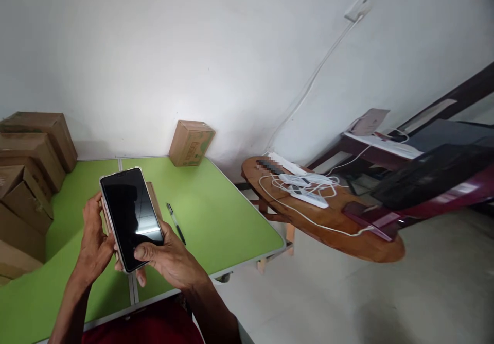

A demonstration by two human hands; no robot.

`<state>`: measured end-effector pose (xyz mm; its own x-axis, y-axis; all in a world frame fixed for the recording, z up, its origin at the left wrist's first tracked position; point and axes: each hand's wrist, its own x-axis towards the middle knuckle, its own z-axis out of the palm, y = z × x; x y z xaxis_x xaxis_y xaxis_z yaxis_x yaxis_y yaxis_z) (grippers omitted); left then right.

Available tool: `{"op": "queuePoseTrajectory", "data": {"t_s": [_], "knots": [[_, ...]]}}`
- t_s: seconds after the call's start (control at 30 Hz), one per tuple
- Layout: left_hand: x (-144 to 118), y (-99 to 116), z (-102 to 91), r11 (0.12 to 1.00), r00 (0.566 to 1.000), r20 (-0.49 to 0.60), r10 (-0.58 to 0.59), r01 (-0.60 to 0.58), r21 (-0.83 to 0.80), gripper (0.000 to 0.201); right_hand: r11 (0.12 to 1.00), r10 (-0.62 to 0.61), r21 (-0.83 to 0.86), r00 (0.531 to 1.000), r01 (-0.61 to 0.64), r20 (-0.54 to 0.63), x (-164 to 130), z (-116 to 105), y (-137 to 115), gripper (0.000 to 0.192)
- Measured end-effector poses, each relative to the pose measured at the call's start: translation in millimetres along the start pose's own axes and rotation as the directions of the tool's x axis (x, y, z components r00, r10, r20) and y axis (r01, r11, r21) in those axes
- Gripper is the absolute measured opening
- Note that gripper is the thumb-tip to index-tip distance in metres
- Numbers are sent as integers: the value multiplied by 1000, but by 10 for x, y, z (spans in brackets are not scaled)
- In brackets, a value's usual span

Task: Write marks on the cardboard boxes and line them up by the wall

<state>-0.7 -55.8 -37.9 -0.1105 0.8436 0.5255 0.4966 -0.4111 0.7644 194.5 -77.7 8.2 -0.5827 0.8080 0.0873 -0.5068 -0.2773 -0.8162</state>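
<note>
A smartphone with a dark, glossy screen and a pale case is held tilted above the green table. My left hand grips its left edge, with some fingers hidden behind it. From the lower right, my right hand wraps the phone, its thumb lying on the bottom of the screen. A brown cardboard piece shows partly behind the phone; whether a hand touches it I cannot tell. Just right of the phone, a black pen lies on the table.
Several cardboard boxes line the left side of the green table. Another small box stands at the back by the wall. To the right, a wooden oval table carries white power strips with tangled cables.
</note>
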Motion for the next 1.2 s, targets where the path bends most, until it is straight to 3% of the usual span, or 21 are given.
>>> {"op": "queuePoseTrajectory", "data": {"t_s": [0.13,0.3,0.37,0.53,0.6,0.7,0.8,0.87,1.0,1.2], "knots": [[-15,44,-2,998,1000,1,-10,10,-64,69,1000,16,0,1000,-16,22,-26,-4,34,64],[2,92,0,999,999,-34,1,-3,-40,53,999,45,-2,998,-45,34,-75,0,25,69],[12,91,-4,999,999,-41,-14,12,-33,57,999,44,-1,999,-44,23,-114,-26,20,70],[55,138,-60,990,990,-28,-137,137,11,73,999,-41,8,989,43,-142,-354,-306,-15,62],[75,175,-85,982,983,-8,-184,184,27,78,993,-120,-36,951,114,-286,-484,-533,-56,61],[103,211,-102,983,983,-2,-183,183,34,79,965,-234,-227,827,133,-512,-629,-965,-129,60],[123,204,-97,983,984,-10,-179,179,32,81,926,-257,-377,700,-18,-666,-666,-1424,-157,63],[138,181,-91,978,978,-6,-208,208,22,84,910,-231,-397,651,-118,-723,-642,-1694,-134,60],[179,124,-77,973,973,-44,-226,228,34,93,893,-209,-402,603,-203,-770,-561,-2060,-23,46],[192,113,-59,978,978,-61,-200,203,52,92,792,-224,-488,569,-367,-791,-553,-2235,127,45]]}}
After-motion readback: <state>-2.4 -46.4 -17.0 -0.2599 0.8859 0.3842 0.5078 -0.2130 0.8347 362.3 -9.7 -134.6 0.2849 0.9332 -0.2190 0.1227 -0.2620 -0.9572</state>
